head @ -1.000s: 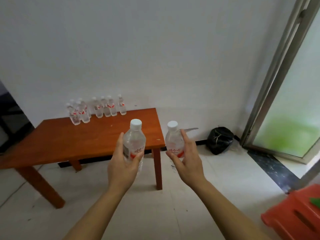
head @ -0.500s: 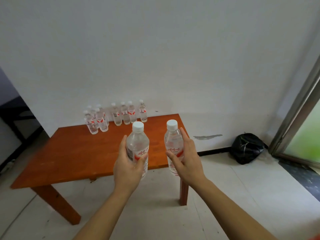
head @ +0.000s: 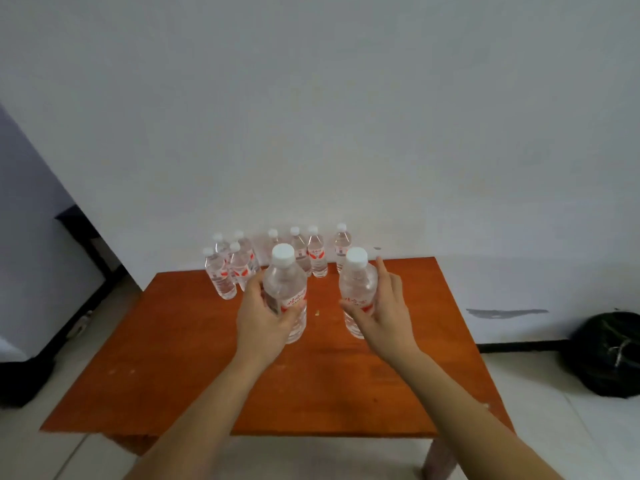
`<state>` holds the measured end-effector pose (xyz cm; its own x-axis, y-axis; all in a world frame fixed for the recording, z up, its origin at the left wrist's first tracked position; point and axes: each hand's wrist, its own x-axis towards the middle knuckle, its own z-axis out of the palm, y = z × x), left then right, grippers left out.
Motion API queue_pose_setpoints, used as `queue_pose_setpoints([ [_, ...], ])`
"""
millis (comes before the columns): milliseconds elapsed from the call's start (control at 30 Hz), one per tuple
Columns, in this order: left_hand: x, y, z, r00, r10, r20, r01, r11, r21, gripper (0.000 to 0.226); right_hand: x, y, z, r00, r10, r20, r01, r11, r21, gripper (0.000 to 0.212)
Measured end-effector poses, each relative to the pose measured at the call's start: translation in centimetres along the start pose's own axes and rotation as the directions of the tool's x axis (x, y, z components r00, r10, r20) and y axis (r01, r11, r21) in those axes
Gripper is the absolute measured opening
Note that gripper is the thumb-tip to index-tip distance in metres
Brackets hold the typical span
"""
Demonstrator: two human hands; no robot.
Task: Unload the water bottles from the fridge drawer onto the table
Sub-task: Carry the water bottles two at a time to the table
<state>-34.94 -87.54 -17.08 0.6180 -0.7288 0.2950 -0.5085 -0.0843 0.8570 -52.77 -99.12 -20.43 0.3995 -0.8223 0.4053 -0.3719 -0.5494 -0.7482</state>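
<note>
Left hand (head: 263, 323): fingers (head: 251, 289) wrapped around the lower body of a clear water bottle (head: 285, 292), thumb across the red-and-white label. The left-held bottle is upright, white cap on, held above the middle of the surface (head: 194, 358).

Right hand (head: 384, 313): fingers (head: 384, 275) curled around the far side of a second water bottle (head: 356, 289), thumb on the label at the near side. This bottle is also upright and capped, at the 3 o'clock side of the first, the two apart with a clear gap between them. Whether either bottle base touches the surface cannot be told from this angle; both appear slightly raised.

Both forearms are bare and extend from the 6 o'clock edge of the view over the near edge of the surface.

Surface: a reddish-brown wooden table set against a white wall (head: 311, 116). At its 12 o'clock edge stands a group of capped water bottles (head: 317, 254), upright; four are clustered toward 11 o'clock, partly overlapping in view, the others in a loose row along the wall. A small pale speck (head: 317, 311) lies on the wood between the two held bottles.

Surroundings: a black bag (head: 606, 355) sits on the tiled floor (head: 571, 427) at 3 o'clock, against the wall, well apart from the table. A dark-based unit (head: 34, 306) stands at 9 o'clock.
</note>
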Motion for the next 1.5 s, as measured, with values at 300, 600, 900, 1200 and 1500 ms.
queue_pose_setpoints([
  [300, 11.7, -10.5, 0.1, 0.991, -0.126, 0.040, 0.121, 0.987, 0.108, 0.078, 9.2, 3.1, 10.2, 0.987, 0.084, 0.136, -0.074, 0.994, -0.074, 0.088],
  [600, 23.1, -21.7, 1.4, 0.951, -0.236, 0.201, 0.205, 0.965, 0.161, 0.076, 17.1, 6.0, 20.4, 0.934, 0.337, 0.116, -0.308, 0.927, -0.214, 0.084],
  [900, 29.1, -30.4, 4.2, 0.876, -0.361, 0.320, 0.309, 0.929, 0.202, 0.078, 18.3, 10.4, 27.4, 0.798, 0.591, 0.116, -0.556, 0.797, -0.235, 0.080],
  [1200, 33.2, -32.5, 5.4, 0.854, -0.231, 0.467, 0.169, 0.970, 0.172, 0.078, 20.4, 11.6, 30.9, 0.752, 0.624, 0.213, -0.586, 0.780, -0.220, 0.077],
  [1500, 34.6, -33.8, 5.4, 0.850, -0.216, 0.481, 0.088, 0.958, 0.274, 0.081, 25.3, 10.5, 36.2, 0.778, 0.544, 0.316, -0.531, 0.837, -0.134, 0.085],
])
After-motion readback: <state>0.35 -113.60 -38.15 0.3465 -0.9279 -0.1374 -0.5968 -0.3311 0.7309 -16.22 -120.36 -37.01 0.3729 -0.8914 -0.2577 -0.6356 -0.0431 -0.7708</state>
